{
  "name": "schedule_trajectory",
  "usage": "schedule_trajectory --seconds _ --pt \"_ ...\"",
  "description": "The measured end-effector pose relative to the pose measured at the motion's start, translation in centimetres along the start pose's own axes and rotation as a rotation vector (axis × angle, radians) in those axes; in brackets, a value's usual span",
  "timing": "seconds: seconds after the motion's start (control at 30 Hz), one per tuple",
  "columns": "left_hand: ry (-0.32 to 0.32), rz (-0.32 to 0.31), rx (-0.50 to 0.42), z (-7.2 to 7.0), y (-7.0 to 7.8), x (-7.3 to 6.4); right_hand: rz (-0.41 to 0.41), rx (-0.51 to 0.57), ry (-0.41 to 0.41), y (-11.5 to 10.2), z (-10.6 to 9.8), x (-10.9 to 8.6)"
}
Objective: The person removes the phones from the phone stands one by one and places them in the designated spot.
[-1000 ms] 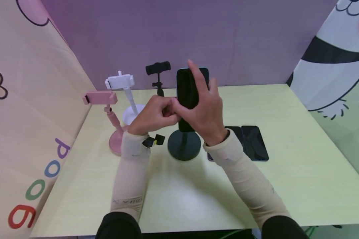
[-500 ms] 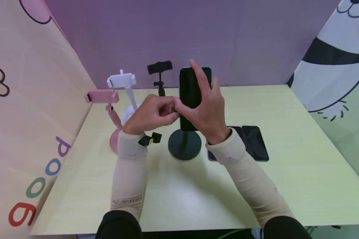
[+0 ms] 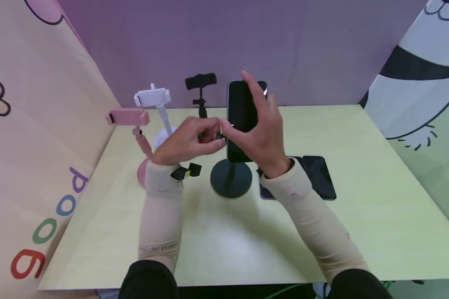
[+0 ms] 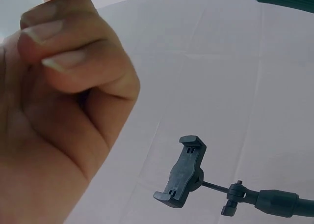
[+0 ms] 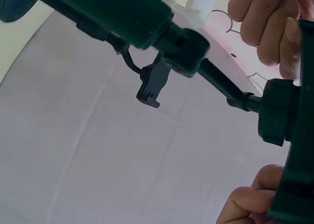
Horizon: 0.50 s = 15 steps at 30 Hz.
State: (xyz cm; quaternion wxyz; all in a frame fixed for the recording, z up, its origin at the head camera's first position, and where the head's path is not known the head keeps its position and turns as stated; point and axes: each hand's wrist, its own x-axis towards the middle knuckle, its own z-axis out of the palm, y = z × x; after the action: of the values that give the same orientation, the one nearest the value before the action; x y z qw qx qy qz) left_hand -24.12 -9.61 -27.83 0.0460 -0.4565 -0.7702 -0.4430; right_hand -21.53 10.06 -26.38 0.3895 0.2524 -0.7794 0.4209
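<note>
A black smartphone stands upright at the head of a dark green phone stand. My right hand grips the phone, thumb near its left edge and index finger reaching over the screen to the top. At the phone's left edge my left hand, fingers curled, pinches a small dark green part of the stand's holder. In the right wrist view, the green holder joins the pole by a jointed arm, with left-hand fingers above and right-hand fingers below. The left wrist view shows curled left fingers; their tips are partly hidden.
A pink phone stand, a white phone stand and a black phone stand stand at the back left. Dark phones lie right of the green stand, partly behind my right forearm. A purple wall closes off the back.
The phone and my right hand have shifted slightly right and up in the head view. A bit of dark green now shows between my left fingertips, and a glint at the phone's top right corner.
</note>
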Motion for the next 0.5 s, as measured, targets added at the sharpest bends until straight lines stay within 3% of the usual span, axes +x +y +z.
schedule_trajectory --seconds 0.23,0.5 --pt "-0.020 0.017 -0.024 0.0 -0.3 0.0 0.093 0.246 -0.072 0.0 -1.0 0.1" --pt "-0.016 0.031 0.000 0.0 -0.2 0.1 0.148 0.410 -0.141 0.0 -1.9 0.4"
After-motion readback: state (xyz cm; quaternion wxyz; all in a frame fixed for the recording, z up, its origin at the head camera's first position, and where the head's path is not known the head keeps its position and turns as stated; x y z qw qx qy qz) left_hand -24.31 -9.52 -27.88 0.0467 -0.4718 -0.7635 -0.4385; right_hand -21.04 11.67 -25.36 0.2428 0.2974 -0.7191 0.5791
